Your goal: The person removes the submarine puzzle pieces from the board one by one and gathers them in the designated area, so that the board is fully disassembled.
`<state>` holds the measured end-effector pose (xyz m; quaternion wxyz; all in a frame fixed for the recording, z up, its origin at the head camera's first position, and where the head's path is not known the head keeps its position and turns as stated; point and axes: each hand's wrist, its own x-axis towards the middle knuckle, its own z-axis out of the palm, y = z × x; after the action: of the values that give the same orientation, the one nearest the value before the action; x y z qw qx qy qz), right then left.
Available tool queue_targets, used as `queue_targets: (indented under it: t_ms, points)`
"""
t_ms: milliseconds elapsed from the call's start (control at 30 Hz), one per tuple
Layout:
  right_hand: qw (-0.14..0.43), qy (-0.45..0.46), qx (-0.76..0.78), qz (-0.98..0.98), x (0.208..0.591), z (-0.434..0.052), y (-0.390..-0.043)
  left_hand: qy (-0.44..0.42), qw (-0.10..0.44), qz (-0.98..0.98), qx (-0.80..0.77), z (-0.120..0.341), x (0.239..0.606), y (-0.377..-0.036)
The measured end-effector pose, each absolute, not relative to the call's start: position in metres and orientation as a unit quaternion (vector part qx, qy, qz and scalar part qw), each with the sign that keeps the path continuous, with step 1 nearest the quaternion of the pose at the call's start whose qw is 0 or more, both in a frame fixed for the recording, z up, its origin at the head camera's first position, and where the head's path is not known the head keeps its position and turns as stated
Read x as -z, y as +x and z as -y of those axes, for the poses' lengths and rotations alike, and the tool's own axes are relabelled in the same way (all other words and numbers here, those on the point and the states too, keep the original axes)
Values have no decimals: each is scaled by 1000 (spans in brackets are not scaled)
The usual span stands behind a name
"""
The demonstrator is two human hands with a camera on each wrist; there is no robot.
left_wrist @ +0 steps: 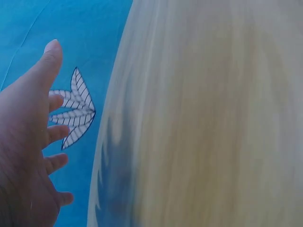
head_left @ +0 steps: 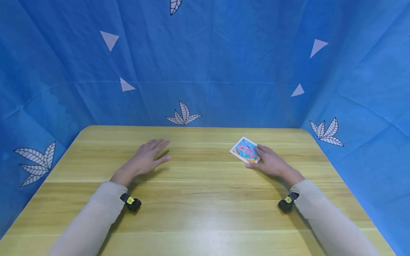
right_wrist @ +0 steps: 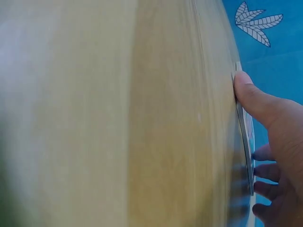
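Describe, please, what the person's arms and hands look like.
The left hand and right hand are bare. Plain, pale long sleeves cover the forearms. Each wrist wears a black strap carrying a small, rounded black device beside a yellow patch.

blue cloth, creased, hangs beyond the table and along its left and right sides. pale triangles and white leaf prints, dark-outlined, scattered over it. yellowish wood grain, rounded far corners. soft patch of glare, near middle.
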<state>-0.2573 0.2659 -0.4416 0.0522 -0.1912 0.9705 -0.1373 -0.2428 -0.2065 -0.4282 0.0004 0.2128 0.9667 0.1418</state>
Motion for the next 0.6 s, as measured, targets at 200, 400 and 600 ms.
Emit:
queue_targets:
  t_ms: [200, 400, 600]
  points:
    - [55, -206, 143, -966, 440, -258, -253, 234, 4, -961, -143, 186, 431, -244]
    - [53, -231, 143, -961, 441, -252, -251, 253, 11, -955, -157, 164, 432, -247]
    - [62, -248, 155, -954, 439, -246, -246, 268, 16, -950, -160, 145, 432, -251]
